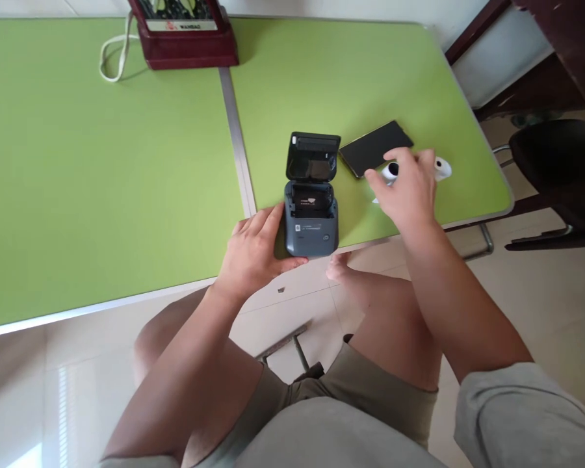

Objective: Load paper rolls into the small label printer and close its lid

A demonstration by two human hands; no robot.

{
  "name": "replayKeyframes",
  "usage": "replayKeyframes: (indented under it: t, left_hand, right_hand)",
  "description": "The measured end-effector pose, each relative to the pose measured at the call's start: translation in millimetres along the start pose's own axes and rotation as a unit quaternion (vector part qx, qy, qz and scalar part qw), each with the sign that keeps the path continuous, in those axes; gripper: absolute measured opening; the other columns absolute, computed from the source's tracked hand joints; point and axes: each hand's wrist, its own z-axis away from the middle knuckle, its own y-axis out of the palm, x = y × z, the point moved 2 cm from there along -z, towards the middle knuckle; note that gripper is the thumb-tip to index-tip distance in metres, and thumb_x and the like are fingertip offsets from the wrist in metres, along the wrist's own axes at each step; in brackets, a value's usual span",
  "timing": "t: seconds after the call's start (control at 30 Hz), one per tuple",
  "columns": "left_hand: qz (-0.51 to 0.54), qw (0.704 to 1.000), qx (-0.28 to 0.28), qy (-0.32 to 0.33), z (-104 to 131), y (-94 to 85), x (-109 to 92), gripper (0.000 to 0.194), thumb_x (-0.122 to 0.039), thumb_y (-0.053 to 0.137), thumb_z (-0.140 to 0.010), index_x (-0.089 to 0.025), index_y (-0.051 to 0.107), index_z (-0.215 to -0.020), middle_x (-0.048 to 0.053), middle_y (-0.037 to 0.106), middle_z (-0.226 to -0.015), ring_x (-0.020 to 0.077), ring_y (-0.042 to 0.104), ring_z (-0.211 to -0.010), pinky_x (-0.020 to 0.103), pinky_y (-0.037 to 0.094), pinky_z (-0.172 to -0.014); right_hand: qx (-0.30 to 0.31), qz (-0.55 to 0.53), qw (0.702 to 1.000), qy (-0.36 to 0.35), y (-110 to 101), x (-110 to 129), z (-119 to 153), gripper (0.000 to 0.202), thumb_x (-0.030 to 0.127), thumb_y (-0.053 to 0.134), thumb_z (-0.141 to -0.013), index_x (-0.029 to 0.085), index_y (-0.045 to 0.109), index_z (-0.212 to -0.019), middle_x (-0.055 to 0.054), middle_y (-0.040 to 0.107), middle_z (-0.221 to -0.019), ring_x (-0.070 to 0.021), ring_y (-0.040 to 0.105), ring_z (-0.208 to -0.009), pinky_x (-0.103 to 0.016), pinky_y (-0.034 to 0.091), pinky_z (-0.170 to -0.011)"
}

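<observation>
A small dark grey printer-like device (312, 237) stands at the front edge of the green table, its lid (312, 157) raised and its inner compartment showing. My left hand (256, 250) holds the device's left side, thumb along its front lower edge and fingers against the side. My right hand (409, 185) is over the table to the right, thumb and fingers apart around a white roll (390, 171) with a dark core; contact cannot be made out. Another white roll (442, 169) lies just right of that hand. Behind the hand rests a black phone (375, 148).
A dark red framed stand (190, 51) with a white cable (123, 55) is at the table's back. The green table (102, 162) has a metal seam and edge. A black chair (560, 162) stands at the right.
</observation>
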Motion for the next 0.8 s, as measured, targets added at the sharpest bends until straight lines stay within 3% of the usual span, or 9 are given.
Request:
replayKeyframes:
  t: [0.1,0.27,0.37,0.6,0.8]
  left_hand:
    - [0.007,1.0,-0.002,0.007,1,1.4,-2,0.103,-0.085,0.063,-0.085,-0.016,0.042,-0.159,0.02,0.063,-0.148,0.0381,0.065,-0.131,0.05,0.051,-0.106]
    - [0.018,1.0,-0.001,0.016,1,2.5,-3,0.106,-0.082,0.07,-0.082,-0.015,0.042,-0.159,0.021,0.063,-0.148,0.0381,0.065,-0.13,0.05,0.05,-0.107]
    - [0.018,1.0,-0.002,0.013,0,1.9,-3,0.106,-0.082,0.069,-0.082,-0.014,0.042,-0.159,0.022,0.063,-0.148,0.0386,0.066,-0.129,0.051,0.051,-0.106]
    - [0.018,1.0,0.007,0.01,1,-0.1,-2,0.101,-0.084,0.06,-0.088,-0.013,0.042,-0.158,0.022,0.062,-0.149,0.0387,0.065,-0.131,0.051,0.051,-0.107]
    - [0.018,1.0,0.001,0.013,1,-0.5,-3,0.101,-0.083,0.06,-0.088,-0.013,0.041,-0.159,0.022,0.062,-0.149,0.0388,0.065,-0.13,0.052,0.05,-0.108]
  right_hand:
    - [0.023,-0.015,1.0,0.005,4,-5,-3,0.031,0.03,0.081,-0.077,0.026,0.069,-0.106,-0.01,0.064,-0.101,-0.0336,0.065,-0.102,-0.063,0.053,-0.1]
    - [0.085,-0.165,0.976,-0.118,0,2,14,0.071,0.021,0.074,-0.076,0.031,0.052,-0.142,-0.006,0.072,-0.111,-0.0296,0.07,-0.1,-0.055,0.058,-0.094]
    - [0.103,-0.218,0.96,-0.139,7,9,26,0.08,0.017,0.07,-0.076,0.032,0.044,-0.149,-0.006,0.072,-0.118,-0.0279,0.073,-0.104,-0.051,0.06,-0.092]
    - [0.058,-0.178,0.973,-0.139,11,26,36,0.026,0.023,0.073,-0.079,0.027,0.072,-0.105,-0.006,0.065,-0.104,-0.0265,0.07,-0.097,-0.048,0.059,-0.091]
    - [0.016,-0.2,0.974,-0.101,17,27,36,0.031,0.028,0.071,-0.078,0.028,0.068,-0.109,-0.002,0.067,-0.092,-0.0234,0.067,-0.085,-0.045,0.058,-0.084]
